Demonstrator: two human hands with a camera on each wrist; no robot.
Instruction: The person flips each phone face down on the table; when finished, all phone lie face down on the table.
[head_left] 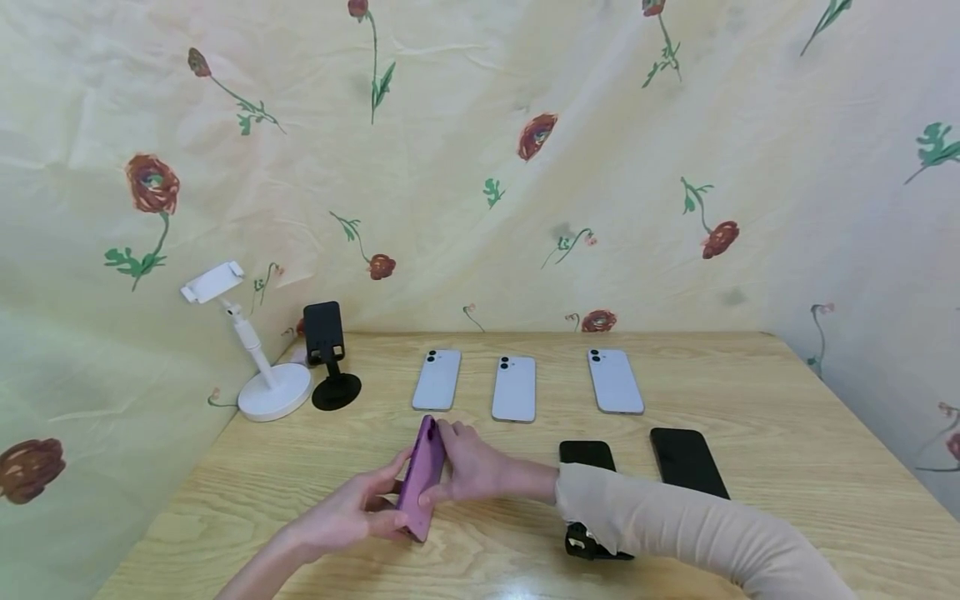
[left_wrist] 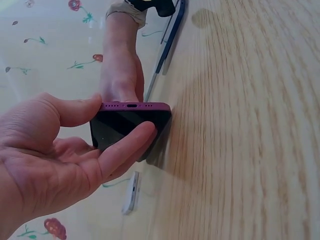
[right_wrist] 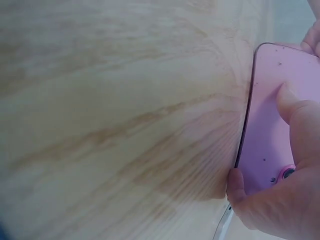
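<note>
A pink-purple phone [head_left: 423,482] stands tilted on its long edge on the wooden table, between both hands. My left hand [head_left: 351,510] grips its near end. In the left wrist view, the thumb lies at the edge with the charging port and the fingers spread across the dark screen [left_wrist: 117,125]. My right hand [head_left: 476,462] holds the far end from the other side. In the right wrist view, its thumb presses the pink back [right_wrist: 265,120], with another finger at the corner near the camera lens [right_wrist: 288,173], which it partly covers.
Behind the hands lie three white phones [head_left: 437,380], [head_left: 514,389], [head_left: 616,382], backs up. Two black phones [head_left: 587,452], [head_left: 686,458] lie at the right, partly hidden by my right sleeve [head_left: 675,512]. A white phone stand [head_left: 274,392] and a black one [head_left: 336,391] stand at the back left.
</note>
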